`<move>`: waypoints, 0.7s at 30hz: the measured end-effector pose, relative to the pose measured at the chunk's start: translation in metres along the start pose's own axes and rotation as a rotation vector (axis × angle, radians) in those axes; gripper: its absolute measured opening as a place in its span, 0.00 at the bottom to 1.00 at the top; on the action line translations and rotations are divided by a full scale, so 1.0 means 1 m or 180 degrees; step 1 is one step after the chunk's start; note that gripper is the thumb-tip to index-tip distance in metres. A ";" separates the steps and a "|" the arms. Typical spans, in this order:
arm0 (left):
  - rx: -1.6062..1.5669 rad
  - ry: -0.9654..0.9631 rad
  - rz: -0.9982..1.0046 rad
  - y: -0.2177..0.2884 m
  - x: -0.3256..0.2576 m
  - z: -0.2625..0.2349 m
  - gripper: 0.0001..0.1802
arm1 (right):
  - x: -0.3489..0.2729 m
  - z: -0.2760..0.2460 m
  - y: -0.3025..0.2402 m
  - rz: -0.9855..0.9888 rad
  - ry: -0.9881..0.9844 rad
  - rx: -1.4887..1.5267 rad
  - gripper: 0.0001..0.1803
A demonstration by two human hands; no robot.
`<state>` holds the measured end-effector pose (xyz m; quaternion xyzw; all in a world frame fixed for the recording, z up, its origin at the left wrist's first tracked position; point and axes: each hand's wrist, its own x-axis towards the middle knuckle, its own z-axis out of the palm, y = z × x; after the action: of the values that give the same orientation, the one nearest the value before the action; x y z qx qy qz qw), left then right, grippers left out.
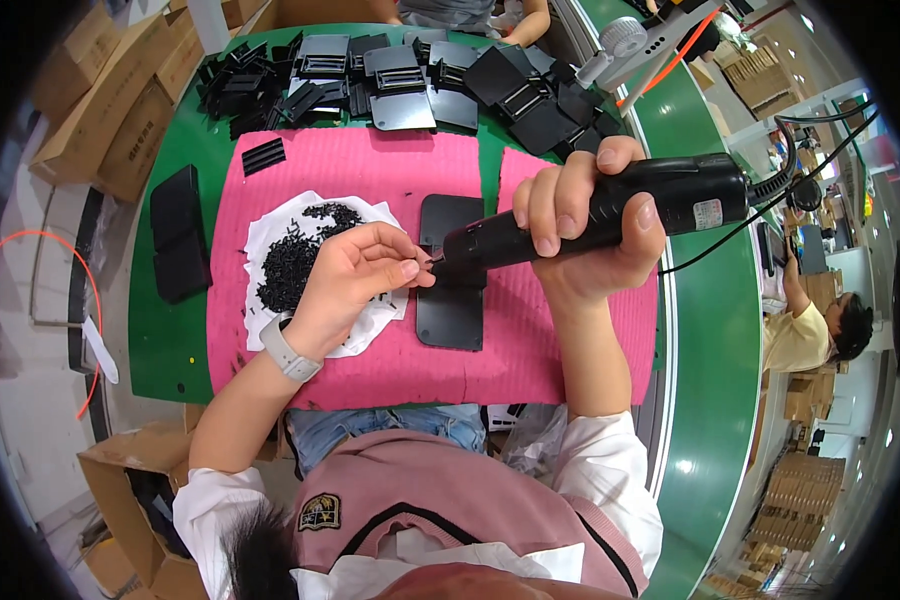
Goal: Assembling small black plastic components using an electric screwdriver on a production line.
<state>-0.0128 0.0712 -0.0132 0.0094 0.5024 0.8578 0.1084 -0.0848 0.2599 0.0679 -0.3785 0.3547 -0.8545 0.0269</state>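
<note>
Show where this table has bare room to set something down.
Largely bare on the pink mat: the patch between the white sheet and the far black parts, and the one between the black plate and right forearm. Crowded: the green table's far side, under those parts, and mid-mat, where the left hand meets the power tool.

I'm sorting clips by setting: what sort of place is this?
Probably a factory assembly line: the right hand grips a corded power tool, small black pieces, apparently screws, lie on a white sheet, and black plastic parts crowd the green bench.
</note>
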 end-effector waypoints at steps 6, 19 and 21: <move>0.0204 -0.0202 -0.0221 0.008 -0.003 0.001 0.08 | -0.001 0.000 0.004 -0.0006 -0.0081 0.0051 0.18; 0.0420 -0.0244 -0.0184 0.005 -0.005 0.003 0.09 | -0.001 -0.005 0.007 0.0220 -0.0521 0.0023 0.20; 0.0344 -0.0328 -0.0268 0.003 -0.003 0.000 0.10 | -0.002 -0.005 0.006 0.0250 -0.0499 0.0098 0.21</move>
<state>-0.0101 0.0689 -0.0103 0.0381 0.5416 0.8225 0.1695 -0.0888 0.2587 0.0604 -0.4295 0.3528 -0.8260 0.0938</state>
